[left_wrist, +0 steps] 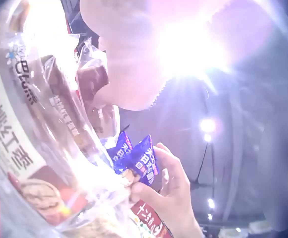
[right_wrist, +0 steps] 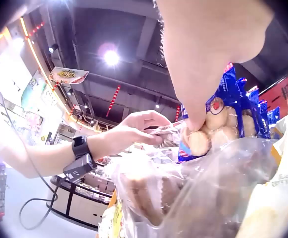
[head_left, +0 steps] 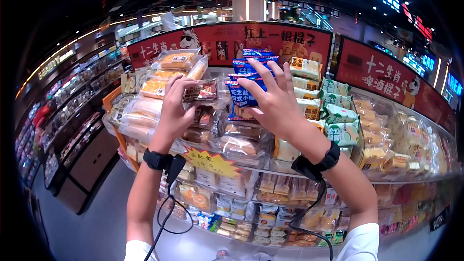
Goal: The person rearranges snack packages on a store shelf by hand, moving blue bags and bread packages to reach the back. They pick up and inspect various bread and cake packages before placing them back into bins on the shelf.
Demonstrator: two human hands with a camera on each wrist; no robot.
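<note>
Head | right hand (head_left: 280, 106) grips blue packet (head_left: 244, 96) | floor (head_left: 104, 220) beside shelf edge (head_left: 121, 137)

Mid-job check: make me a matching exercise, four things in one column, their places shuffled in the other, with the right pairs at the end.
1. Left hand
2. Right hand
3. Yellow starburst sign
4. Green-and-white packets

A. Low on the display's front
B. At a blue packet
C. Farther right than both hands in the head view
D. At a brown packet

Pairs: 1-D, 2-B, 3-A, 4-C
</note>
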